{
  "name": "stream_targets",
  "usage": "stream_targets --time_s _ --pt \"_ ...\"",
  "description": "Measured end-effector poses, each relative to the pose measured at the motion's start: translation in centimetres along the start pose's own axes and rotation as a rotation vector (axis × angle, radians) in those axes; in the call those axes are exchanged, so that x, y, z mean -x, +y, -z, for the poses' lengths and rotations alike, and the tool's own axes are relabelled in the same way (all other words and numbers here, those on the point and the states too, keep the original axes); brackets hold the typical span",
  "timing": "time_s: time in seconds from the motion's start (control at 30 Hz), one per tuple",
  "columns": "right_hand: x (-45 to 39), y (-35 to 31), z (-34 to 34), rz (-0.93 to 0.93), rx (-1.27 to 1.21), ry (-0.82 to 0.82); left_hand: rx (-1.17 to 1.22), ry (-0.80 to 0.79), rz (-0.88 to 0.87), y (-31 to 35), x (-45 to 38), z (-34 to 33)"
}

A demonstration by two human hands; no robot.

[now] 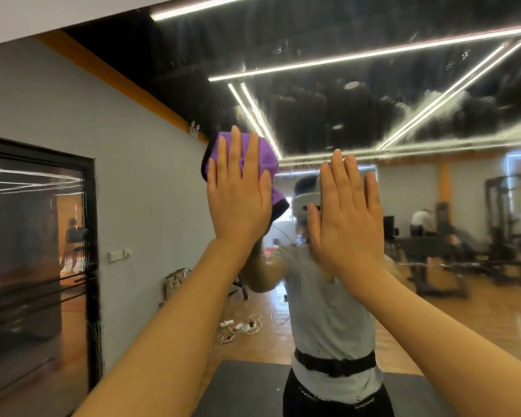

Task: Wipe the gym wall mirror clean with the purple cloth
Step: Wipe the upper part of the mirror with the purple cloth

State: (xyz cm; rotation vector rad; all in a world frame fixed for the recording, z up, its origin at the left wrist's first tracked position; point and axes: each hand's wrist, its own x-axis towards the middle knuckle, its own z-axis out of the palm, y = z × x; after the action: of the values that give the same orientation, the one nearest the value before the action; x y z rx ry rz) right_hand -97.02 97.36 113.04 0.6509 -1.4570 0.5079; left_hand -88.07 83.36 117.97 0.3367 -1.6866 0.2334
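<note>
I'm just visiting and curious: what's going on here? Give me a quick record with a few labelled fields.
place: a gym, seen in a wall mirror
left hand: flat, fingers straight, pressing the purple cloth against the glass
right hand: flat and open against the mirror, holding nothing
mirror state: smears and streaks visible on the upper part
reflected: the person, exercise machines, cables on the floor

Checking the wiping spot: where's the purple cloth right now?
In the head view, the purple cloth is left of centre, pressed flat against the mirror under the left hand, beside the bare right hand.
</note>
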Motion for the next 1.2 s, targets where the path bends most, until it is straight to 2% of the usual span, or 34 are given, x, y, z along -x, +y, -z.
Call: stream_targets --time_s 0.2,0.3,0.47,0.7,0.87,1.0,1.1,1.2 --pt "0.0 0.2 0.1 -0.003 -0.008 -0.018 -0.015 -0.06 -0.084 -1.2 10.2 -0.9" --pt "0.1 0.1 0.1 -0.008 -0.024 -0.023 -0.032 -0.065 -0.142 -1.9 12.7 -0.7" --pt "0.0 0.2 0.3 -0.002 -0.04 -0.024 -0.032 -0.092 -0.11 -1.8 10.4 -0.1" --pt "0.0 0.1 0.4 0.007 -0.064 0.001 -0.071 -0.082 -0.076 -3.4 0.3 2.0" --pt "0.0 -0.1 0.4 -0.011 -0.067 0.007 -0.045 -0.044 -0.19 -4.7 1.7 1.7" --pt "-0.2 -0.3 0.6 -0.025 -0.069 0.01 -0.016 -0.081 -0.347 -6.8 7.6 0.7" --pt "-0.3 -2.3 0.5 -0.113 -0.109 0.066 -0.038 -0.127 -0.489 -8.9 10.8 0.2" --pt "-0.5 -5.9 -0.4 -0.213 -0.142 0.124 -0.056 -0.126 -0.564 -10.3 9.7 0.3"
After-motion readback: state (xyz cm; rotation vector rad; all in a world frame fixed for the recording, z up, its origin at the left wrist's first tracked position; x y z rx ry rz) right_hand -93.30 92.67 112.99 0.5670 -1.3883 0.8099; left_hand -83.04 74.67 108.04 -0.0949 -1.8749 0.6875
